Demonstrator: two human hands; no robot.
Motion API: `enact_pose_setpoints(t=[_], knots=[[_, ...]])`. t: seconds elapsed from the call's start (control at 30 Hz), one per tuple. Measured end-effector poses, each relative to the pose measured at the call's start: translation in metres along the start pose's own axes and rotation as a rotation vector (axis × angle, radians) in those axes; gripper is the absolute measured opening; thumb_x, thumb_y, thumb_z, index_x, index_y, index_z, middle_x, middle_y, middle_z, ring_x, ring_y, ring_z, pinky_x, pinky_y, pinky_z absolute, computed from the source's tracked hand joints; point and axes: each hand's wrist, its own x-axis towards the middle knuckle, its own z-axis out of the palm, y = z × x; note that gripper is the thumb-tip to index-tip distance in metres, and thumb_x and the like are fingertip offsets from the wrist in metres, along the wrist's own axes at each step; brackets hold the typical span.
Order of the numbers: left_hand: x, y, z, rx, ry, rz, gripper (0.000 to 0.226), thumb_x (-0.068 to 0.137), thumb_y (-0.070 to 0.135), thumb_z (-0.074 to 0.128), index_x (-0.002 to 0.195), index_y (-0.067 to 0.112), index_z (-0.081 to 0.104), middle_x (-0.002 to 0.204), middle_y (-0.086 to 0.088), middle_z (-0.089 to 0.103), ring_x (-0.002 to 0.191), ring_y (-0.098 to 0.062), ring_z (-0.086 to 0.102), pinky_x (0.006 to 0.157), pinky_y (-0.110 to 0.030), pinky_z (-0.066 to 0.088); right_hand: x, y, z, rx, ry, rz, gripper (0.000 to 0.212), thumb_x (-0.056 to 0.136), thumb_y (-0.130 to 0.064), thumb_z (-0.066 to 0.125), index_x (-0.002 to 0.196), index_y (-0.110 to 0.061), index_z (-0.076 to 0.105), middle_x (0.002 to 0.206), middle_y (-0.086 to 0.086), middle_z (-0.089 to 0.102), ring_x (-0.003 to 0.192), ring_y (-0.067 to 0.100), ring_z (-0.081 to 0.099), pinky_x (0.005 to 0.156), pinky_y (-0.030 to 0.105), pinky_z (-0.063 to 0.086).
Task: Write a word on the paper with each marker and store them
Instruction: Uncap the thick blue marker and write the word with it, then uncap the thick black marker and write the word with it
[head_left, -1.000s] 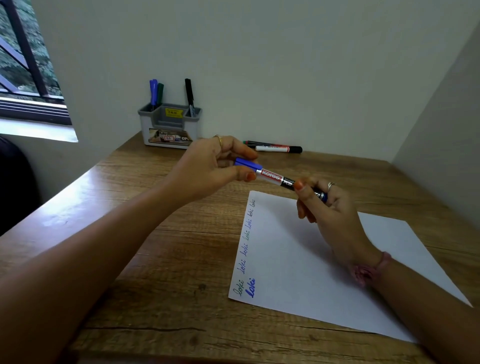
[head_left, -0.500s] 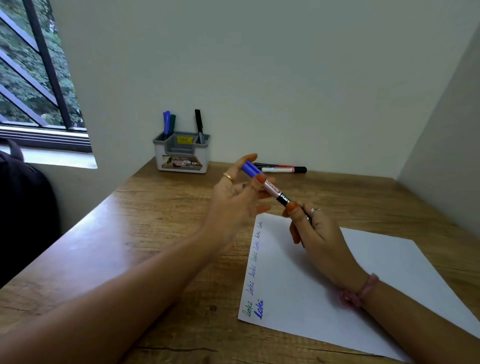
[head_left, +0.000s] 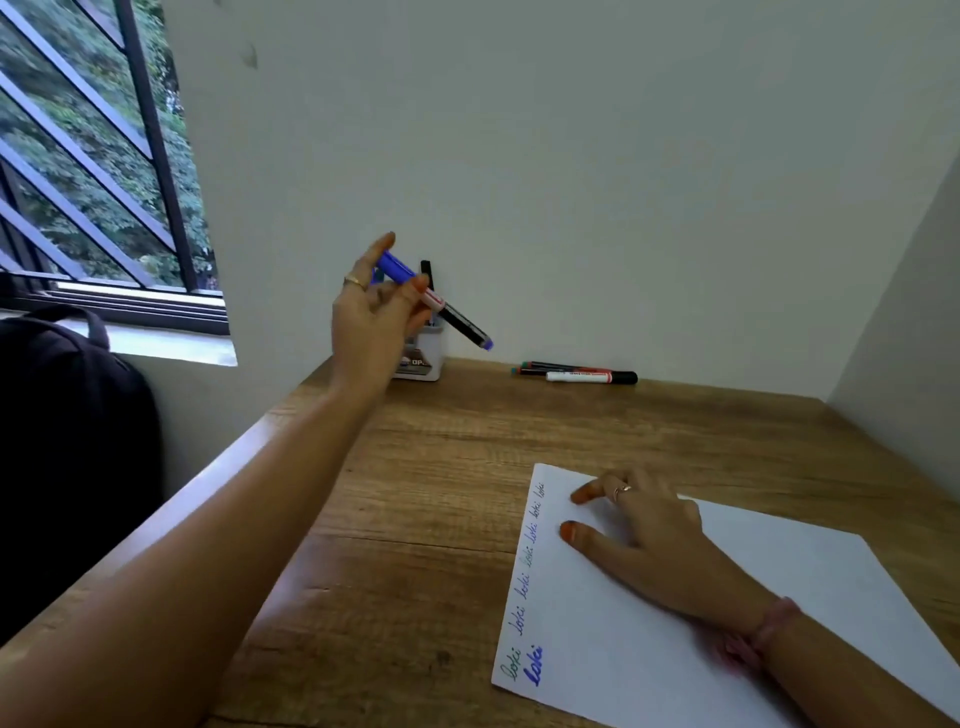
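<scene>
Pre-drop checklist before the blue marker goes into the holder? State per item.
1. Cap on the blue marker: ok, blue cap seated at the upper end.
2. Hold: ok, left hand grips it at the cap end, body angled down to the right.
3. Word written: ok, bold blue "loki" on the paper.
4. Paper steady: ok, right hand rests flat on it.
5. Free slot in the marker holder: cannot tell, the left hand hides most of it.
6. Markers left to do: not ok, several markers by the wall lie unstored.
</scene>
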Motion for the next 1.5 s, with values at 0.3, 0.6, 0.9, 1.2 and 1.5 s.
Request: enact_pose_setpoints(t=[0.3,0.6,0.9,1.2,1.5], knots=[[0.095,-0.038,-0.003,0.427,0.180,0.104,0.052,0.088,0.008,0.060,0.137,0.017,0.042,0.103,-0.002,0.059,0.092,-0.011,0.060,0.090,-0.022,0.049,0.006,0.004,0.002,-0.002,0.015,-0.019,0.064,0.055,-0.086,0.022,0.105,-0.051,0.043,0.113,-0.032,0.033,0.112,-0.005,0.030,0.091,0.029,0.018],[0.121,-0.092,0.010,0.566,0.071,0.047,0.035,0.088,0.001,0.058,0.119,0.015,0.051,0.099,-0.011,0.064,0.071,-0.013,0.061,0.051,-0.007,0.046,0.012,0.006,0.002,-0.025,0.004,0.017,0.091,0.033,-0.099,-0.003,0.102,-0.058,0.040,0.112,-0.039,0.028,0.110,-0.013,0.027,0.089,0.027,0.022],[0.129,-0.132,0.017,0.683,-0.004,0.054,0.042,0.084,-0.003,0.062,0.124,0.007,0.055,0.117,-0.019,0.056,0.085,-0.012,0.054,0.063,0.000,0.042,0.014,0.004,0.000,-0.072,-0.054,0.055,0.092,0.026,-0.098,-0.009,0.099,-0.063,0.034,0.113,-0.041,0.025,0.112,-0.014,0.026,0.088,0.027,0.024],[0.124,-0.122,0.021,0.688,0.113,0.199,0.044,0.085,0.015,0.066,0.125,0.006,0.052,0.117,-0.013,0.043,0.091,-0.021,0.054,0.091,-0.025,0.047,0.016,0.004,0.002,-0.084,-0.068,0.060,0.092,0.025,-0.098,-0.010,0.097,-0.060,0.034,0.112,-0.041,0.023,0.110,-0.009,0.026,0.090,0.027,0.022],[0.055,-0.132,0.093,0.736,-0.352,0.311,0.021,0.092,0.016,0.054,0.111,0.010,0.057,0.107,-0.006,0.048,0.073,-0.007,0.048,0.075,-0.022,0.044,0.013,0.002,0.000,-0.007,-0.071,0.041,0.068,0.044,-0.095,0.018,0.099,-0.058,0.035,0.110,-0.039,0.026,0.108,-0.013,0.028,0.090,0.026,0.019]])
